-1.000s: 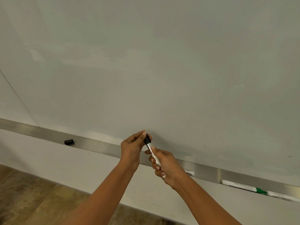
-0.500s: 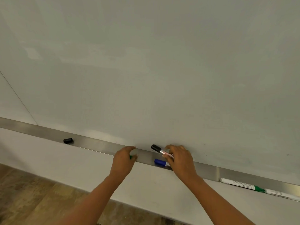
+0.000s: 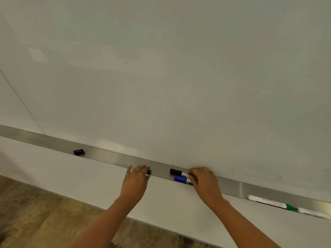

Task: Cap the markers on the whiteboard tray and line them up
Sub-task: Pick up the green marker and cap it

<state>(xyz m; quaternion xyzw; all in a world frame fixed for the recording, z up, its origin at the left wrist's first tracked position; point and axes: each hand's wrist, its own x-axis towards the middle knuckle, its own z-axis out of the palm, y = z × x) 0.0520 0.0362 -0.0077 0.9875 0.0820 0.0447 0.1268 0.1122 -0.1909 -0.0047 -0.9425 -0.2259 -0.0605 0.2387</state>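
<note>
Two capped markers, black marker (image 3: 178,172) and blue marker (image 3: 181,179), under my right hand (image 3: 204,181) fingers on tray (image 3: 107,156); grip hidden. Left hand (image 3: 137,179) fingers curl over green cap (image 3: 149,172). Risk: nudge rolls markers off tray lip.

whiteboard surface (image 3: 179,68): pale grey-white, glossy, fills the upper and middle part of the view. faint wiped smudges and soft light reflections show on its upper left area. a thin dark vertical seam (image 3: 21,101) runs slantwise near the left edge. wall panel (image 3: 53,172): plain off-white, below the board, running from left to lower right. floor (image 3: 35,221): wood-look planks in mottled brown tones, lower left corner, meeting the wall panel along a straight edge.
</note>
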